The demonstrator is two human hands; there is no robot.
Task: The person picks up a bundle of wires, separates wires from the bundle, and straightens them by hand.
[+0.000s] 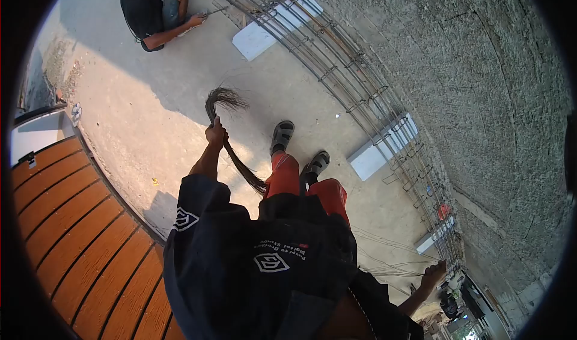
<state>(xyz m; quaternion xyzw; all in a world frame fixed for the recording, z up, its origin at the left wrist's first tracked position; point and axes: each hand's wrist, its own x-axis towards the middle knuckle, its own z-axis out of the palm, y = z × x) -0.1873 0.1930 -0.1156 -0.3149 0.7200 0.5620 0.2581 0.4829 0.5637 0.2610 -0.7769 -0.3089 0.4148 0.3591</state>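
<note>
My left hand (216,133) is closed around the middle of a bundle of thin dark tie wire (241,164). The bundle's frayed upper end curls over to the right, and its lower end hangs beside my left knee. Out to the right, my right hand (434,274) is closed on several loose, thin wire strands (390,269), which trail leftward towards my legs. Close beyond that hand runs a long cage of steel reinforcing bars (354,87) with stirrups tied along it. Whether my right fingers touch the cage cannot be made out.
White blocks (384,146) support the cage along a rough grey wall (469,99). A person in dark clothes (144,15) squats at the upper left, holding a thin tool or rod. An orange-brown slatted gate (78,232) stands at left. My sandalled feet (282,134) are on the concrete floor.
</note>
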